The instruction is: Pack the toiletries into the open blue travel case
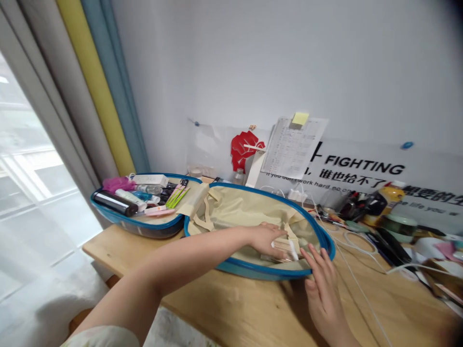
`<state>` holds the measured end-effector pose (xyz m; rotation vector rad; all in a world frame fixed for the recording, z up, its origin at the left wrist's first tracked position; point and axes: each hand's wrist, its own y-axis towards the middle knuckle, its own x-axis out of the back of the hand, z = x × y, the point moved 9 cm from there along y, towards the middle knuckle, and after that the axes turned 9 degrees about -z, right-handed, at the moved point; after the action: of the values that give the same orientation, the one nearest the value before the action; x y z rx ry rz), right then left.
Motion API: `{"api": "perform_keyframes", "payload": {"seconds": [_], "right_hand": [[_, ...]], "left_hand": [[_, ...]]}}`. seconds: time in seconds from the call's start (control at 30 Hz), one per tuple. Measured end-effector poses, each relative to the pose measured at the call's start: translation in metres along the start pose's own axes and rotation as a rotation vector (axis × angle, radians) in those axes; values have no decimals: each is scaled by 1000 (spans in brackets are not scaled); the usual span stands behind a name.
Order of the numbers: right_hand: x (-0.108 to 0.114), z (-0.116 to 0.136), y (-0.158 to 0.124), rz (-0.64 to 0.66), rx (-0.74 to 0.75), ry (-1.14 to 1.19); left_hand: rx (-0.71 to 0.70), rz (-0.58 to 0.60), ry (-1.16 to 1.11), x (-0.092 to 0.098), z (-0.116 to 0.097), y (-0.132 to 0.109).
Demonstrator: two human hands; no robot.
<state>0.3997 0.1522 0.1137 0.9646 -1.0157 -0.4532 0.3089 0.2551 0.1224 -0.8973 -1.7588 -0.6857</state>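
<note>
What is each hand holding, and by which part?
The left hand grips a small pack of pale sticks by one end, inside the blue-rimmed case. The right hand holds nothing; its fingers rest at the case rim.

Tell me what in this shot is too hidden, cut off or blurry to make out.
Head view, pale ribbed thing: half covered by the left hand, unidentifiable.
Head view, printed sheet on the wall: text too small.
Head view, desk clutter at right: blurred, cut by the frame edge.
Head view, right hand: wrist cut off at bottom edge.
</note>
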Motion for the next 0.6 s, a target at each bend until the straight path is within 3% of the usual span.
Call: {"api": "perform_keyframes", "payload": {"seconds": [0.1, 0.17, 0.27, 0.37, 0.5, 0.6], "right_hand": [[0, -2, 1, -19, 14, 4], [-1, -2, 1, -27, 23, 5], [-1, -3, 0, -27, 34, 6], [0, -3, -1, -25, 48, -3], [-1, -5, -1, -24, 82, -25], [-3, -8, -2, -48, 126, -30]], "left_hand": [[23, -153, -34, 37, 11, -17], [73, -288, -28, 70, 37, -39], [318, -442, 146, 119, 112, -91], [762, -458, 389, 156, 207, -168], [1007, -446, 495, 178, 284, -255], [1065, -380, 535, 178, 315, -286]]}}
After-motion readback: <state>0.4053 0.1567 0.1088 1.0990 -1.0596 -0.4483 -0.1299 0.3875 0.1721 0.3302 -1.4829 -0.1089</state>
